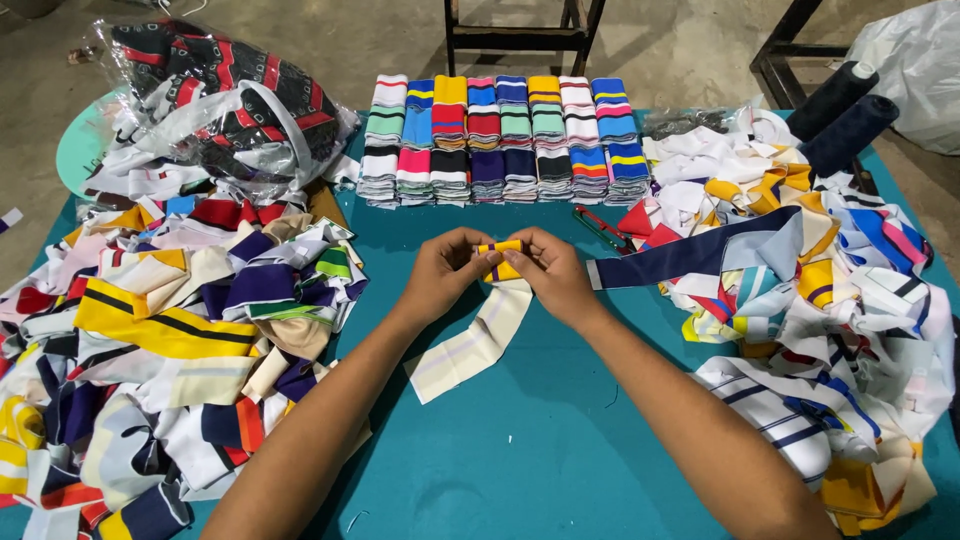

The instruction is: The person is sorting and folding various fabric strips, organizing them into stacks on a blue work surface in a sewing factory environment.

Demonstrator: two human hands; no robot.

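Both forearms reach in; left hand (445, 272) and right hand (555, 275) pinch the yellow striped band (500, 258) above the teal table (520, 440). Fold edges square, tail pulled flat.

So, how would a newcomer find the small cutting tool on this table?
Start at the teal table and the neat stacked rows of folded strips at its far edge. Just below their right end lies the snipper: the only slim red-and-green tool, not fabric.
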